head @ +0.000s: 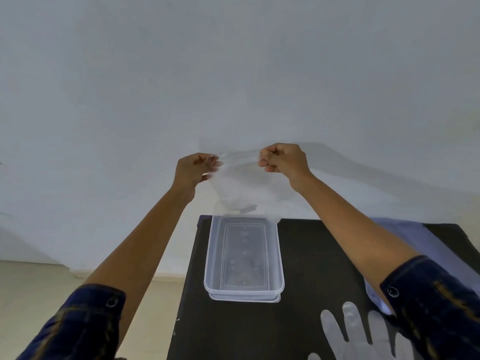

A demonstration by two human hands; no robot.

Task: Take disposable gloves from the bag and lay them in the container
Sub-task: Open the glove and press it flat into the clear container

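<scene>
Both hands are raised above the far end of the table point(324, 255). The left hand point(193, 168) and right hand point(283, 159) each have the fingers curled in to a pinch, gripping the top edge of a clear glove point(241, 185) stretched between them. The glove hangs down as a thin film, its lower end just over the far rim of the container point(244, 289). The film is so transparent against the pale wall that its outline is hard to trace; it may be more than one layer.

The container sits open on the black table, long side running away from the person, and appears to hold no gloves yet. A second glove point(350, 333) lies flat on the near right of the table, fingers spread toward the container. The pale blue sheet under the right forearm is probably the bag point(405, 240) (not certain from this angle).

Handling judgement: the glove is very light, limp and somewhat clingy, with no stiffness of its own. It will fold, drift and stick to itself if released from height. The two-corner pinch at the cuff edge is the sensible hold, since it keeps the film spread. Lowering it slowly, lower end first, should lay it flat inside the container.
</scene>
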